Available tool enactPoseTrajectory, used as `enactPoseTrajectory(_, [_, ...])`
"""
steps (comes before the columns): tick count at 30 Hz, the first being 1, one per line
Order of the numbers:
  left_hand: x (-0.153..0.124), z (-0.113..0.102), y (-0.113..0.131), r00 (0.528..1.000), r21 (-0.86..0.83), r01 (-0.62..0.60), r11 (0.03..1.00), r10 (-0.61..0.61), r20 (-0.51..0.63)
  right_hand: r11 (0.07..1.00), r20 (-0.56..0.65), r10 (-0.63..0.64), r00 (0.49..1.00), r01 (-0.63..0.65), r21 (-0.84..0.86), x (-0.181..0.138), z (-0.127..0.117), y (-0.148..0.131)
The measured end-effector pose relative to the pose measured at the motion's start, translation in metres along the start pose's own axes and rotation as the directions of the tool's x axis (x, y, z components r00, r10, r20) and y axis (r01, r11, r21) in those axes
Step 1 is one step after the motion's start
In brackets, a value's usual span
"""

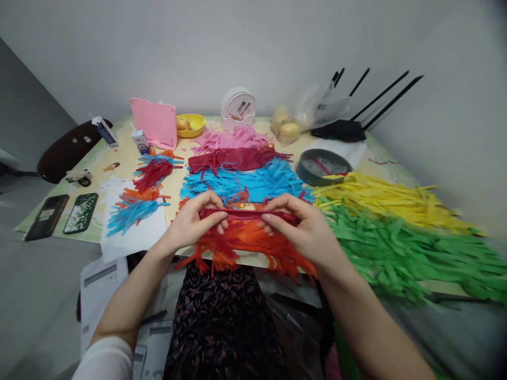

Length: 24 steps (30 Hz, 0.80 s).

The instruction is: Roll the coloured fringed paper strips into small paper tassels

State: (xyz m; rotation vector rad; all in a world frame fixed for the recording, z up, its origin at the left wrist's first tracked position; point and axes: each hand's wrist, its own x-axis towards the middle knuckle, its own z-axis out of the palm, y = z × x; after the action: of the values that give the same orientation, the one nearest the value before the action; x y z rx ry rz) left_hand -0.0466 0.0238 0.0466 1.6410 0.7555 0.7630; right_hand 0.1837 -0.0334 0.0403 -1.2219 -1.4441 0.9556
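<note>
Between my two hands a dark red strip of fringed tissue paper (243, 214) is stretched level, folded or rolled along its length. My left hand (204, 215) pinches its left part with thumb over fingers. At the right part, my right hand (291, 219) grips it the same way. Orange fringed paper (253, 237) lies just under and behind the hands at the table's front edge. Beyond it lie blue fringed paper (253, 182), a dark red fringed stack (237, 159) and pink fringed paper (233, 138). The fingertips behind the strip are partly hidden.
Green (400, 248) and yellow fringed paper (388, 198) spread over the right side. A round grey tin (304, 171) stands behind them. Multicoloured tassels (137, 208) lie left, beside two phones (81, 214). A pink case (154, 121), yellow bowl (198, 124) and black router (340, 131) stand along the wall.
</note>
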Motion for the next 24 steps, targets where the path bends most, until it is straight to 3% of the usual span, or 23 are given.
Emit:
enactPoseTrajectory(5, [0.000,0.003,-0.009,0.999,-0.221,-0.014,0.975,0.002,-0.054,0.987,-0.034,0.016,0.999,-0.010,0.163,0.000,0.004,0.005])
enactPoseTrajectory(10, [-0.001,-0.001,-0.015,0.995,-0.227,-0.096,0.969,0.085,-0.057,0.972,-0.057,0.013,0.998,0.001,0.236,0.001,0.006,0.010])
enactPoseTrajectory(14, [-0.002,-0.002,-0.007,0.993,-0.083,-0.117,0.990,0.114,-0.041,0.991,-0.044,-0.075,0.996,0.080,0.109,0.001,0.004,0.009])
enactPoseTrajectory(17, [-0.003,0.001,-0.002,0.982,0.186,-0.133,0.974,0.154,-0.106,0.990,-0.077,-0.108,0.991,0.100,-0.102,0.000,0.003,0.006])
enactPoseTrajectory(20, [-0.004,0.005,-0.002,0.967,0.413,-0.145,0.899,0.217,-0.131,0.946,-0.067,-0.149,0.987,0.122,-0.301,0.000,0.003,0.006])
enactPoseTrajectory(22, [-0.004,0.006,-0.004,0.965,0.432,-0.127,0.893,0.211,-0.153,0.939,-0.082,-0.146,0.986,0.112,-0.324,-0.001,0.004,0.006])
enactPoseTrajectory(24, [-0.004,0.007,-0.005,0.977,0.287,-0.087,0.954,0.138,-0.162,0.974,-0.090,-0.102,0.991,0.081,-0.213,-0.001,0.005,0.006])
